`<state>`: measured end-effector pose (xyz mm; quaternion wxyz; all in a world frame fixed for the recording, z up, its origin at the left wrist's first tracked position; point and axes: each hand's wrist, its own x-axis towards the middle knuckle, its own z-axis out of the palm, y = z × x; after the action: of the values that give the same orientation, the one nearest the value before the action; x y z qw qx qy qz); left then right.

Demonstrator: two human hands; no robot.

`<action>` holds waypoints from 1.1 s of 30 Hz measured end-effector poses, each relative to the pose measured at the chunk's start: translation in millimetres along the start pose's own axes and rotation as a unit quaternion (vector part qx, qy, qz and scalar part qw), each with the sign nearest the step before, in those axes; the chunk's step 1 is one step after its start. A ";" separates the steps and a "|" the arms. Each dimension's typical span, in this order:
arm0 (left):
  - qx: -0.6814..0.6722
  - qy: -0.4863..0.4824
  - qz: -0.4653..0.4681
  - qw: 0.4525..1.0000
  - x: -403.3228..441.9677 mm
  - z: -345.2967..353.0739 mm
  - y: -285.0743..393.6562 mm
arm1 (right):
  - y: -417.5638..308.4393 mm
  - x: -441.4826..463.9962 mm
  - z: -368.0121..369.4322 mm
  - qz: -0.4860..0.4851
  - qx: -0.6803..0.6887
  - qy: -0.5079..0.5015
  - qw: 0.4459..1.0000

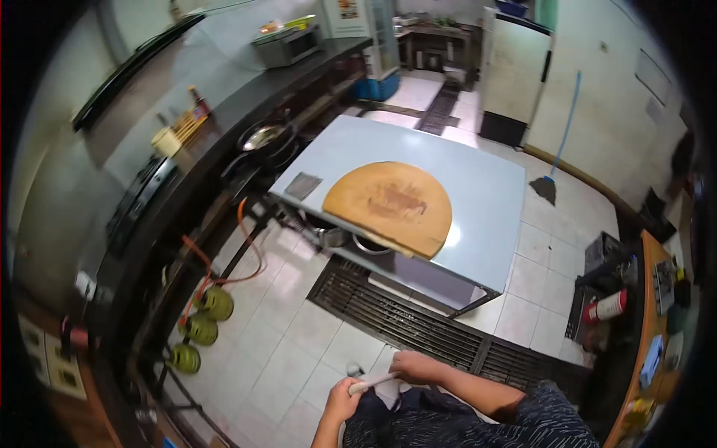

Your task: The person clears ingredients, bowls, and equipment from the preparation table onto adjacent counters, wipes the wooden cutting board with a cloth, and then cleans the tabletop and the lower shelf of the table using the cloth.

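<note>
My left hand (pixel 341 399) is closed on one end of a pale, narrow strip (pixel 373 381) in front of my body. My right hand (pixel 415 367) is closed at the strip's other end, so it stretches between both hands. Whether it is cloth or something stiff, I cannot make out. Dark clothing (pixel 441 418) lies just below the hands. Beyond them stands a table (pixel 489 201) with a pale top. On its near edge rests a rounded wooden board (pixel 358 187) with one straight side and a worn, dark middle. A small grey flat piece (pixel 303 185) lies left of the board.
A floor grate (pixel 403 317) runs between me and the table. On the left are a stove counter with a wok (pixel 265 138), orange hoses (pixel 243 278) and several green gas cylinders (pixel 216 303). A broom (pixel 545 190) leans right, near a fridge (pixel 515 75); a wooden-edged counter (pixel 635 358) stands nearer.
</note>
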<state>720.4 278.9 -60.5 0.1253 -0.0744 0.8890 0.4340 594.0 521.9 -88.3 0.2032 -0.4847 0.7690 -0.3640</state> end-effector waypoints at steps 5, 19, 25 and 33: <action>0.010 -0.149 0.068 0.986 110.6 -1.0 -38.2 | 54.8 -15.4 48.3 0.190 -0.034 0.173 0.966; -0.041 -0.302 0.274 0.912 407.1 169.0 -183.9 | 293.4 -0.8 165.1 0.374 0.170 0.497 0.765; 0.042 -0.238 0.383 0.891 448.6 198.1 -162.8 | 352.2 -4.3 168.6 0.359 0.167 0.576 0.715; 0.049 -0.028 0.521 0.852 488.2 232.1 -80.1 | 378.9 -19.5 67.4 0.411 -0.080 0.693 0.586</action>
<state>309.0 401.8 -398.6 -0.0909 0.4176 0.8139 0.3936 421.2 615.3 -419.8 -0.3032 0.2681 0.8202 -0.4043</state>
